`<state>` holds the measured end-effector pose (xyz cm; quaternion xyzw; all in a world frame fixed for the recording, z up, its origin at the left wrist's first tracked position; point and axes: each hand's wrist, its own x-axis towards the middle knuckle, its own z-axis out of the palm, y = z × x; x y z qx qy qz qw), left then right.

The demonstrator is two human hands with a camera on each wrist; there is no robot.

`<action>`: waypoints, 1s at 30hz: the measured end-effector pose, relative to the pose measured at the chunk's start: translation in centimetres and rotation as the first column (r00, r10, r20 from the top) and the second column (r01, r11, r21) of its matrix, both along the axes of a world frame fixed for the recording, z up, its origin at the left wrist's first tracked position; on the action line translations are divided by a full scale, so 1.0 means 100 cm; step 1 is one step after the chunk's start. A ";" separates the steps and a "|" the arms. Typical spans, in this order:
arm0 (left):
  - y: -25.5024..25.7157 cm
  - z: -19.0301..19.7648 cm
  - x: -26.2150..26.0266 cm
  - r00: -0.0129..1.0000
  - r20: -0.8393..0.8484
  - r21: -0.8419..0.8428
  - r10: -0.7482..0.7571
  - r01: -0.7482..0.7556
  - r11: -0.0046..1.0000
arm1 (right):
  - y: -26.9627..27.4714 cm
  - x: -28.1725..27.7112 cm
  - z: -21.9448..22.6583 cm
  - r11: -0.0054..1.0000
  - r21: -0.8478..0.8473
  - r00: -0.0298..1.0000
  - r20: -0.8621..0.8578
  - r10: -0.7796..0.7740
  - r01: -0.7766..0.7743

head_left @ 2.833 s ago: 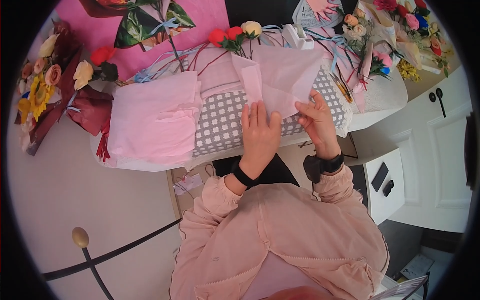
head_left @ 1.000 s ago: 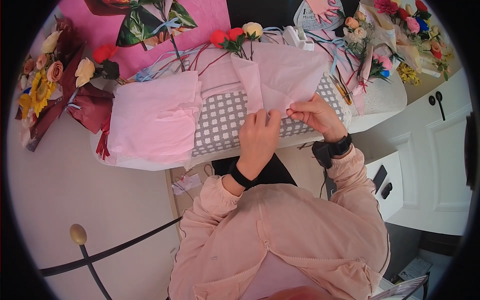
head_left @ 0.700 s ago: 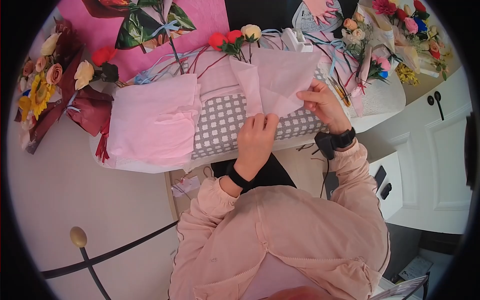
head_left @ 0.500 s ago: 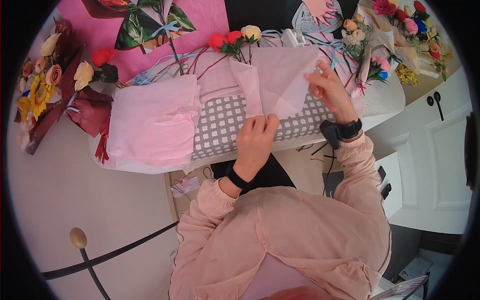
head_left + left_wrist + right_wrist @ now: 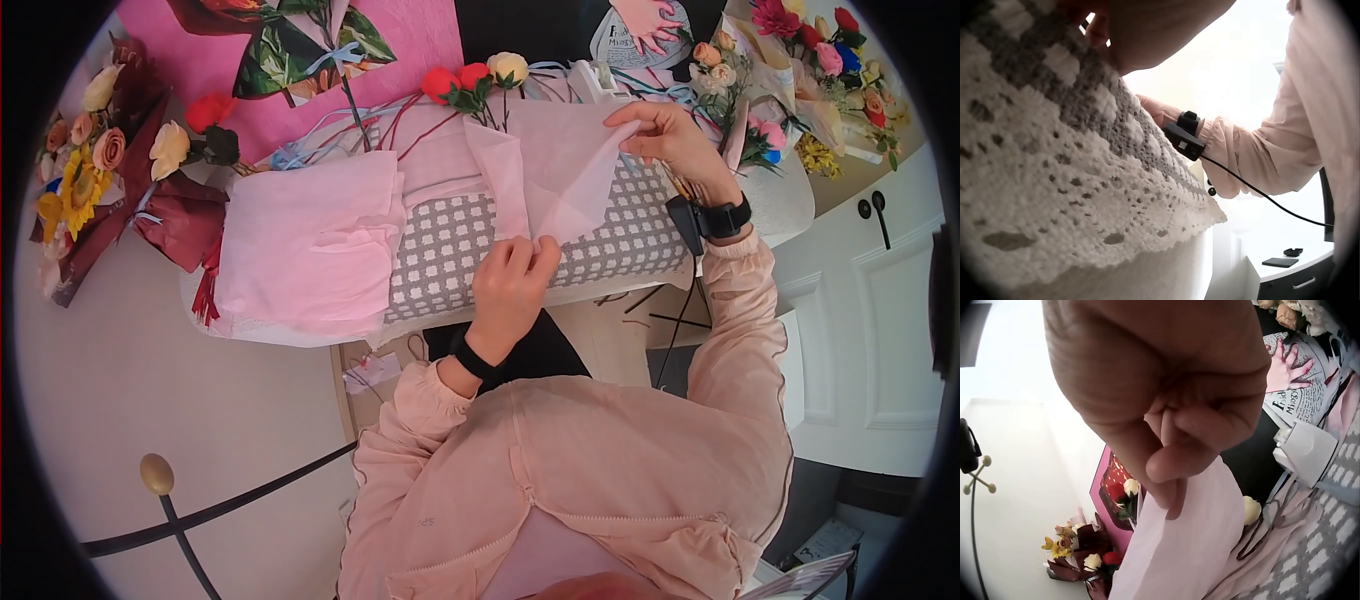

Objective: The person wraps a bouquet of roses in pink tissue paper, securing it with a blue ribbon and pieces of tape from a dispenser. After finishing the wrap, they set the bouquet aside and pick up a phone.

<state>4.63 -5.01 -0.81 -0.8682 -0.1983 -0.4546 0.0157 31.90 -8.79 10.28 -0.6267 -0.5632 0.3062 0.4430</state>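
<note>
A thin pink paper sheet (image 5: 565, 165) lies around the stems of two red roses and a cream rose (image 5: 508, 68), its left side folded over. At its bottom point the left hand (image 5: 512, 290) pinches the paper between curled fingers and thumb. Up at the sheet's right corner, the right hand (image 5: 680, 148) pinches the edge; the right wrist view shows the paper (image 5: 1179, 550) hanging from the thumb and finger of that hand (image 5: 1179, 394). In the left wrist view the left hand (image 5: 1160, 31) is mostly dark and cropped, above the crocheted cloth (image 5: 1054, 187).
A stack of pink paper (image 5: 305, 240) lies left on the grey-and-white cloth (image 5: 440, 250). Ribbons, a white tape dispenser (image 5: 597, 82) and a dark red bouquet (image 5: 175, 215) stand around. More bouquets (image 5: 725, 80) are at the right; a pink board (image 5: 410, 40) is behind.
The right hand has moved up and to the right from the sheet's lower part and now holds its right corner. The left hand has stayed near the bottom, its fingers more curled than at first.
</note>
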 end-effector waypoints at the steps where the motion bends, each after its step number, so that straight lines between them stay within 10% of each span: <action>1: 0.000 0.000 -0.001 1.000 -0.006 0.000 0.000 0.000 1.000 | 0.002 0.003 0.002 1.000 0.002 1.000 0.027 0.013 -0.013; 12: 0.000 -0.002 -0.002 1.000 -0.019 0.000 -0.004 0.004 1.000 | 0.016 0.020 -0.009 0.958 0.286 0.988 0.136 -0.078 0.037; 18: 0.000 0.000 -0.002 1.000 -0.008 0.006 -0.014 0.014 1.000 | 0.013 0.034 -0.011 0.989 0.141 0.851 -0.513 0.111 -0.044; 21: 0.001 -0.002 -0.001 1.000 -0.008 0.005 -0.014 0.014 1.000 | 0.009 0.032 0.003 0.994 0.085 0.830 -0.548 0.105 -0.070; 30: 0.004 -0.005 -0.004 0.999 0.010 0.046 -0.045 0.044 0.998 | 0.020 0.046 0.005 0.988 0.065 0.990 -0.002 0.143 -0.143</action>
